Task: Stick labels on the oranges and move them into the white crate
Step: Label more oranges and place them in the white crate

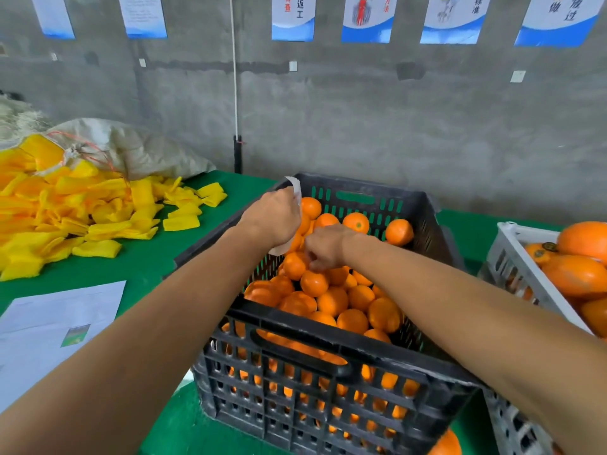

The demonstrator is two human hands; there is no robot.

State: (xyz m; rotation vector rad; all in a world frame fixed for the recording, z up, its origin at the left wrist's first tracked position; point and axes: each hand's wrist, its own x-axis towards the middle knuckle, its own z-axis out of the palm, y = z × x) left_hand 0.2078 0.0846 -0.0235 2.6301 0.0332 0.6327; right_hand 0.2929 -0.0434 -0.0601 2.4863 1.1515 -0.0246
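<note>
Your left hand (274, 218) is curled around a white label strip (297, 189); one end sticks up past your knuckles and the other shows below the wrist, over the far left part of the black crate (331, 382). Your right hand (323, 246) is beside it, fingers bent downward with the tips bunched together just above the oranges (331, 300). You cannot tell whether those fingertips pinch a label or only touch the fruit.

The oranges fill the black crate to about half its depth. They are round, bright orange, matte to slightly glossy. One near the far wall (357, 222) shows a small greenish stem spot. No sticker can be made out on the fruit in this crate.

The white crate (512, 257) stands to the right of the black one, just beside it, on the green table (144, 257). It already holds several larger-looking oranges (578, 274); one (540, 252) carries a dark round mark on top.

On the left lie yellow foam sleeves (82, 208) in a loose heap, and a printed sheet (56, 326) nearer you.
</note>
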